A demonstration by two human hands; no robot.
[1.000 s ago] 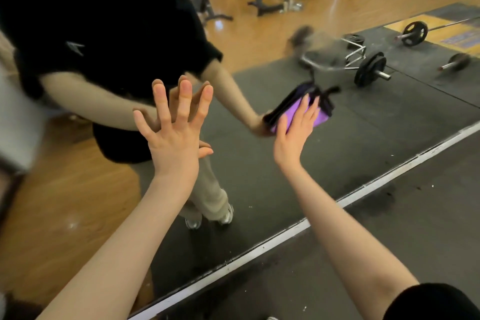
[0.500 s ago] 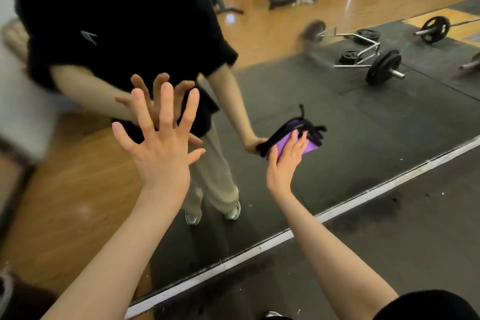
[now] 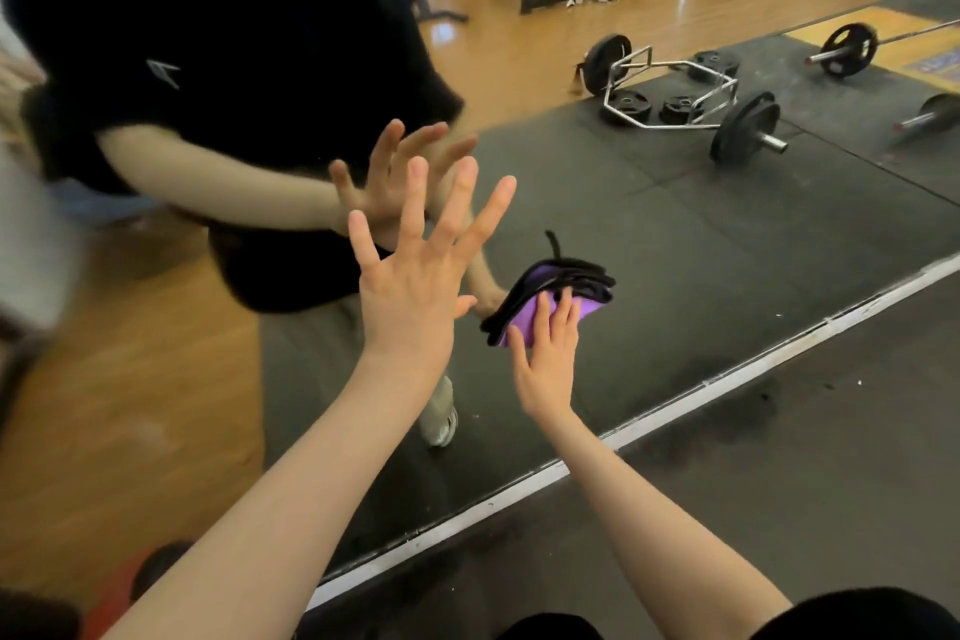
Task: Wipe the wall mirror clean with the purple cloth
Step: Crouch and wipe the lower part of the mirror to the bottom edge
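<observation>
The wall mirror (image 3: 649,234) fills most of the view and reaches down to a white bottom edge. A purple cloth (image 3: 524,322) with black trim lies flat against the glass low in the middle. My right hand (image 3: 545,359) presses it to the mirror with straight fingers. Left of it, my left hand (image 3: 415,286) is raised in front of the glass, fingers spread wide and holding nothing. Whether the palm touches the mirror cannot be told. The mirror shows my own reflection in a black shirt.
The white strip (image 3: 675,405) at the mirror's foot meets black rubber flooring (image 3: 779,483) under me. The reflection shows a wooden gym floor, a hex bar with weight plates (image 3: 680,99), a barbell (image 3: 852,49) and benches behind.
My right hand has slid the cloth down and to the left across the glass. My left hand has shifted down and to the right, closer to the cloth, with its fingers spread.
</observation>
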